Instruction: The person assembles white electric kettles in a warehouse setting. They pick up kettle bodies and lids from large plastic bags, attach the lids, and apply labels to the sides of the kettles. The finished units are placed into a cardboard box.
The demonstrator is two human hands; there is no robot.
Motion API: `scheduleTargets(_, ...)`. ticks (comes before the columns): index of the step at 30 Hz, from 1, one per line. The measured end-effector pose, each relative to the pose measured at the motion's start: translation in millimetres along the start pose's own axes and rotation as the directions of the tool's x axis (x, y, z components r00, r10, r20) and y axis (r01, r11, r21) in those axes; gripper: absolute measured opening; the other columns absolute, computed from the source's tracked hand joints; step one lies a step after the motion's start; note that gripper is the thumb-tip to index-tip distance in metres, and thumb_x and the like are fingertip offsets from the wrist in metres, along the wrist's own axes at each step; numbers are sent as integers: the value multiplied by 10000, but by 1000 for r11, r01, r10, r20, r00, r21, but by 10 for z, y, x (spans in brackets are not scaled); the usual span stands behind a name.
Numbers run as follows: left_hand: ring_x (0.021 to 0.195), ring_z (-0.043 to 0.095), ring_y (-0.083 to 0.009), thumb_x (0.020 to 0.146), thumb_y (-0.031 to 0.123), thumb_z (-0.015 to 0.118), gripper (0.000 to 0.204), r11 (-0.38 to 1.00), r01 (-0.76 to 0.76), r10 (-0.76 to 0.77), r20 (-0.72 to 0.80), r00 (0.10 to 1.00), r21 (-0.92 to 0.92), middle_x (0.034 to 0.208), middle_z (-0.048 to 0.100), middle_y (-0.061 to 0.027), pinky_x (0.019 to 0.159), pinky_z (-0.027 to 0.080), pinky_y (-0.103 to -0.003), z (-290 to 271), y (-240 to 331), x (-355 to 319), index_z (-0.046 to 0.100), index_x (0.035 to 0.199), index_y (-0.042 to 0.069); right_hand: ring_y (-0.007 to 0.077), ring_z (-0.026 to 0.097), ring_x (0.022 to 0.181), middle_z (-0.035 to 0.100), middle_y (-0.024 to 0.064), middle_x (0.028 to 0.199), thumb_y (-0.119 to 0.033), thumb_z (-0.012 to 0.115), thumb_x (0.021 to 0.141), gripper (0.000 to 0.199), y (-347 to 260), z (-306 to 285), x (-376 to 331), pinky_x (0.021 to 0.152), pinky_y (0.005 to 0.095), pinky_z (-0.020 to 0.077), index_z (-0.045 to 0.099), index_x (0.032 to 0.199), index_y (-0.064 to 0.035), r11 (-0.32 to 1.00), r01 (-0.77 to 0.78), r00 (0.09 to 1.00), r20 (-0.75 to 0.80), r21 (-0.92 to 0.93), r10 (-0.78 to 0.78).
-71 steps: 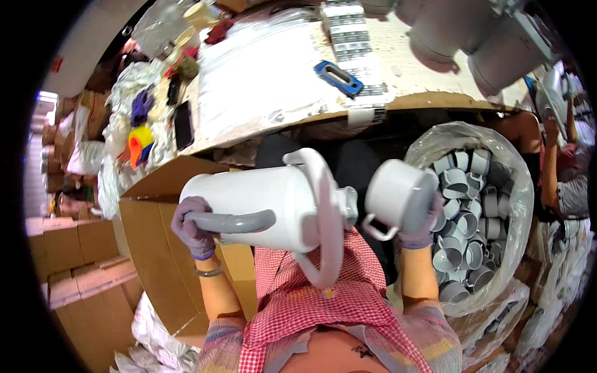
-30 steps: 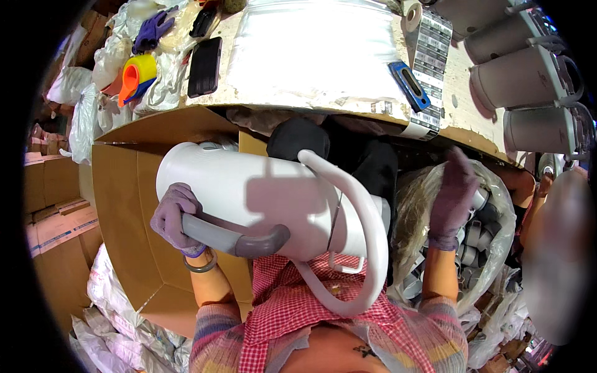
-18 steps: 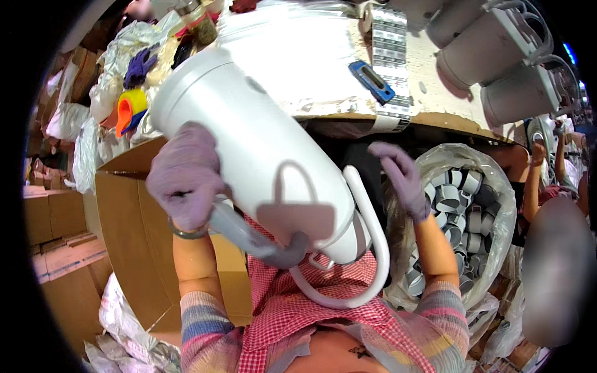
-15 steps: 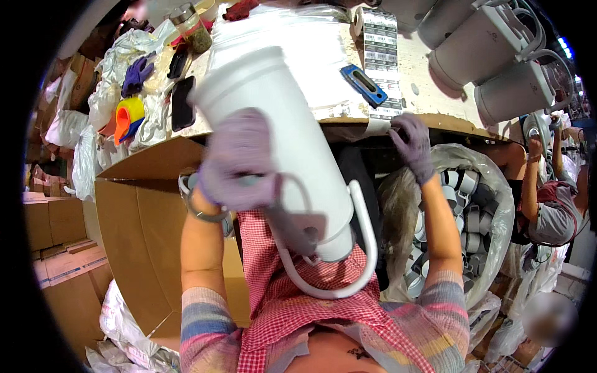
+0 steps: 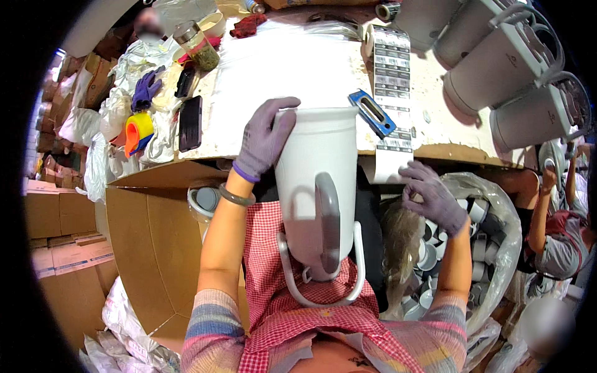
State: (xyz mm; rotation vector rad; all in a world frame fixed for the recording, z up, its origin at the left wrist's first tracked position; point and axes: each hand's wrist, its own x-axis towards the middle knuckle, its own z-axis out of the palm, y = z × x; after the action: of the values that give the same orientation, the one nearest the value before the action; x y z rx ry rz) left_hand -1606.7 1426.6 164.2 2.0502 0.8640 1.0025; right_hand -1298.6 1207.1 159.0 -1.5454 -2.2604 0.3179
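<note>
A light grey thermos jug [image 5: 303, 155] rests across my lap, its wide ringed end toward the table. A dark grey grip [image 5: 328, 217] faces up, and a pale hoop handle [image 5: 359, 261] lies over the apron. My left hand [image 5: 266, 137], in a purple-grey glove, clasps the jug's left side at the wide end. On the right, my gloved right hand [image 5: 435, 198] has its fingers curled, the tips at the blank hanging end of a label strip [image 5: 393, 158]. Whether a loose label sits between those fingers is hard to see.
A blue utility knife [image 5: 373, 114] lies beside the strip. More grey jugs [image 5: 491, 68] stand at the table's right. A plastic-lined bag [image 5: 513, 236] holds grey parts. An opened carton [image 5: 146, 248] is at left; a phone [image 5: 190, 123] lies above it. Another person [image 5: 553, 248] works far right.
The jug has been lowered and straightened in my lap, and my left hand has moved to its wide end. My right hand has come down with the strip's end, showing more blank backing.
</note>
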Motion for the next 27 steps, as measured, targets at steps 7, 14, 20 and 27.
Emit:
scheduleTargets(7,818,600,-304,842,150,678,132,973,-151,154,-3,988,177,864,636,-120,769,470,-386,238,173,66,640,913,46,42,555,696,589,-16,799,-132,679,907,173,-359,-464,1008,611,214,467,586,1016,-35,493,-291,953,201,820,228)
scheduleTargets(14,814,594,-313,823,147,692,142,985,-118,121,-18,992,123,850,631,-122,780,462,-392,245,128,70,635,898,41,84,641,653,574,3,809,-89,745,855,271,-330,-266,1507,542,223,547,531,1012,-38,483,-311,948,306,819,91)
scheduleTargets(20,804,591,-312,818,153,693,140,983,-141,147,-38,988,113,835,624,-118,777,460,-392,235,86,57,631,879,42,66,569,674,560,4,756,-119,776,825,281,-459,-316,1570,630,238,491,541,959,-43,757,-196,972,228,623,63)
scheduleTargets(27,852,576,-308,723,271,798,362,993,-91,87,58,995,74,870,586,-117,801,465,-396,163,21,54,600,929,49,301,678,863,657,139,884,-215,759,800,397,-613,-333,1653,739,414,517,491,1028,-32,966,-99,977,207,238,49)
